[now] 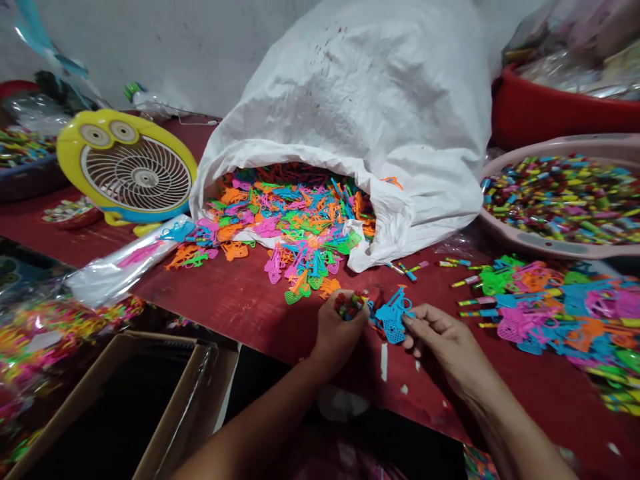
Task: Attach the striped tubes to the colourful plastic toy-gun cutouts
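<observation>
My left hand (334,337) is closed around a bunch of small, shiny coloured tubes (351,305), mostly red, green and yellow at their ends. Between the thumb and fingers of my right hand (445,339) is a flat blue plastic toy piece (393,319) with a mesh-like round part. It hangs just right of the tubes; whether the two touch, I cannot tell. Beyond my hands, a heap of similar orange, pink, green and blue plastic pieces (310,220) spills from the mouth of a large white sack (370,93).
At right, a pale pink basin (550,248) holds many coloured tubes, with toy pieces and tubes in a pile (575,313) before it. A red tub (565,110) stands behind. Left are a yellow fan (75,143), a clear plastic bag (115,273) and an open cardboard box (173,407).
</observation>
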{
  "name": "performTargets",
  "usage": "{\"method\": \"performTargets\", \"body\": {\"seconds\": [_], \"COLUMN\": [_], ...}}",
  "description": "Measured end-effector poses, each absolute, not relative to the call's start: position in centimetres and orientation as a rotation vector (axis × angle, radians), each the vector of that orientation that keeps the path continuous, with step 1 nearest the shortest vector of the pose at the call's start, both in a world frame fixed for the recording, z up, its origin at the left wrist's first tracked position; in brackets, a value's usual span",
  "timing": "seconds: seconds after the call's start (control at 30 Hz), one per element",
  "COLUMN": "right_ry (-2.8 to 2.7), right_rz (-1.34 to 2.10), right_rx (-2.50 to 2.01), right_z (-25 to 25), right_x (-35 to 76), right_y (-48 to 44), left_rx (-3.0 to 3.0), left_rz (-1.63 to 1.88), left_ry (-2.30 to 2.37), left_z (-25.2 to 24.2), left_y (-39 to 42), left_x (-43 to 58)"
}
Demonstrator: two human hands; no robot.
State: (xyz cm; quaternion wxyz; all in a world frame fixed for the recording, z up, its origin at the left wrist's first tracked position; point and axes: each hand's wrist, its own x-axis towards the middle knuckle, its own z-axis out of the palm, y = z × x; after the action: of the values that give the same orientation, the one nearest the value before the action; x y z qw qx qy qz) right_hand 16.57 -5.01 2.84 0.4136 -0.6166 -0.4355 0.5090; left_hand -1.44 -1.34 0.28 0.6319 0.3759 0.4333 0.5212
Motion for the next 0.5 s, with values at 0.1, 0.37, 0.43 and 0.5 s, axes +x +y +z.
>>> {"method": "performTargets", "body": {"seconds": [0.1,0.37,0.43,0.5], "right_ry": [-1.045,-1.101,-1.102,-1.113], "right_rz": [1.238,1.070,0.942,0.875], "right_rx": [-1.528,-1.504,-1.530,-1.548], "right_z": [2.5,1.5,2.0,2.6], "right_x": [16.0,16.7,17.0,17.0], "right_y": [-5.9,-7.4,-7.5,-7.6], "left_rx": [0.835,0.904,0.898,0.885], "left_rz": [1.136,1.097,1.111,1.115], "left_ry": [0.892,0.842,0.866,0.867], "left_z": [0.8,0.0,-0.1,-0.1], "left_y": [-1.4,-1.5,-1.6,-1.7], "left_x": [0.4,2.3,2.4,2.3]}}
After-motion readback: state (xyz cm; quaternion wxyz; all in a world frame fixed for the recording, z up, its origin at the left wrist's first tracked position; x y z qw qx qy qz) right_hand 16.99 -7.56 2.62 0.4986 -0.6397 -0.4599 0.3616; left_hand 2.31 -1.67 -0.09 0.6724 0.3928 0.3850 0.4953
